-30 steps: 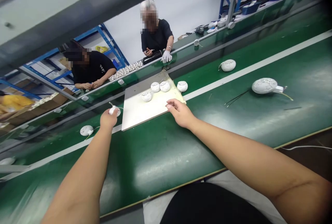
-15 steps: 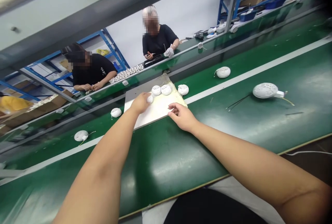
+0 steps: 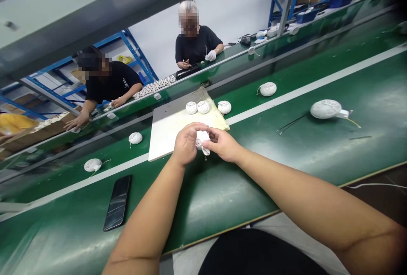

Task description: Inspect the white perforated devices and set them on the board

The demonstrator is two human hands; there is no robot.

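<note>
A small white device [image 3: 203, 138] with a short wire hanging below it is gripped between my two hands, over the near edge of a pale board [image 3: 165, 133]. My left hand [image 3: 187, 142] wraps its left side, and my right hand [image 3: 221, 142] pinches its right side; the fingers partly cover it. Beyond them on the board lie two round white perforated pieces [image 3: 191, 107] side by side. Another round white piece [image 3: 224, 107] sits at the board's right edge.
More white pieces lie on the green belt, two at left [image 3: 135, 138] and two at right [image 3: 268, 89]. A black phone [image 3: 117, 203] lies by my left forearm. Two persons [image 3: 197, 46] work across the barrier, and a yellow sleeve [image 3: 15, 124] shows far left.
My left hand has come back toward me and right, bringing a white piece off the board to my right hand, which now holds it too. The pieces at left have shifted slightly left. The phone is now uncovered.
</note>
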